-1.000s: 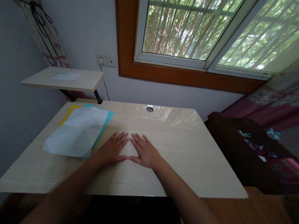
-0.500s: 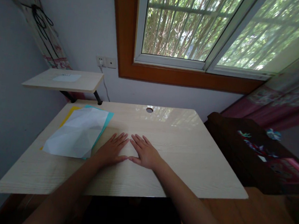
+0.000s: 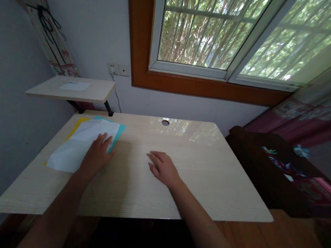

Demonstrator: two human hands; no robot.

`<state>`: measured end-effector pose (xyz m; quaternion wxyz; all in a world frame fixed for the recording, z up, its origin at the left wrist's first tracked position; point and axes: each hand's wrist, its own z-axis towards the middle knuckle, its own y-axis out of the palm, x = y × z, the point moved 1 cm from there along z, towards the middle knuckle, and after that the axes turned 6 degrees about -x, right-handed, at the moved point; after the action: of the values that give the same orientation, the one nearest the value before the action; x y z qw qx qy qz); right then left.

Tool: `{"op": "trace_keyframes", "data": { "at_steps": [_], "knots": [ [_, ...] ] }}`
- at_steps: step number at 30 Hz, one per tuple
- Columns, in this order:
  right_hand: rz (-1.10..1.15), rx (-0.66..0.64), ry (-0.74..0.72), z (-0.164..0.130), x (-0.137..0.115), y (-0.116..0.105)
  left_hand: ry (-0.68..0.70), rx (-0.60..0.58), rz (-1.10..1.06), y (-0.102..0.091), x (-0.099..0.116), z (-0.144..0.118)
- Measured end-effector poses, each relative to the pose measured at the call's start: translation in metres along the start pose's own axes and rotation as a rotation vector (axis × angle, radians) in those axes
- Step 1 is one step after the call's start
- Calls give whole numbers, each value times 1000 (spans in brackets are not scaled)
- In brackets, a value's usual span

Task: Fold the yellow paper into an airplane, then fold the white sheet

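Note:
My left hand is over the right part of a creased white sheet of paper, its fingers apart and nothing held. Whether its fingertips touch the sheet I cannot tell. Beneath the white sheet, a blue-green sheet shows along the right and top edges. A yellow sheet peeks out at the upper left. Over the middle of the desk, my right hand has its fingers loosely bent and the thumb apart from them, with nothing in it.
The pale wooden desk has a round cable hole near its back edge. A small raised shelf at the back left bears a white slip of paper. To the right stands a dark brown piece of furniture with small items on it.
My left hand has lifted from the desk's middle and moved left over the papers. My right hand has stayed near the middle, its fingers now more bent.

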<state>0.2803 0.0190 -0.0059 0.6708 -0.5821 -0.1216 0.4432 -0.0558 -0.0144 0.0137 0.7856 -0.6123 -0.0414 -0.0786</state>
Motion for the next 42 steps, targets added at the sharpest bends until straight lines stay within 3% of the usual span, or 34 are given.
{"op": "trace_keyframes", "data": {
  "at_steps": [3, 7, 13, 19, 27, 33, 38, 42],
  "knots": [
    [2, 1, 0, -1, 0, 1, -90, -98, 64, 12, -22, -7],
    [-9, -7, 1, -1, 0, 1, -154, -136, 10, 26, -34, -13],
    [-19, -22, 2, 0, -1, 0, -224, 46, -228, 36, -44, -10],
    [-13, -24, 2, 0, -1, -1, -237, 180, -281, 27, -46, -10],
    [-29, -31, -6, 0, -1, 0, -218, 269, -107, -7, -25, -16],
    [-3, -18, -13, 1, -2, -2, -92, 394, -72, -62, 10, -23],
    [61, 5, -2, 1, -4, -5, 11, 407, -348, -119, 56, -26],
    [234, 78, 53, 1, 1, -7, -88, 316, -765, -129, 78, -20]
  ]
}}
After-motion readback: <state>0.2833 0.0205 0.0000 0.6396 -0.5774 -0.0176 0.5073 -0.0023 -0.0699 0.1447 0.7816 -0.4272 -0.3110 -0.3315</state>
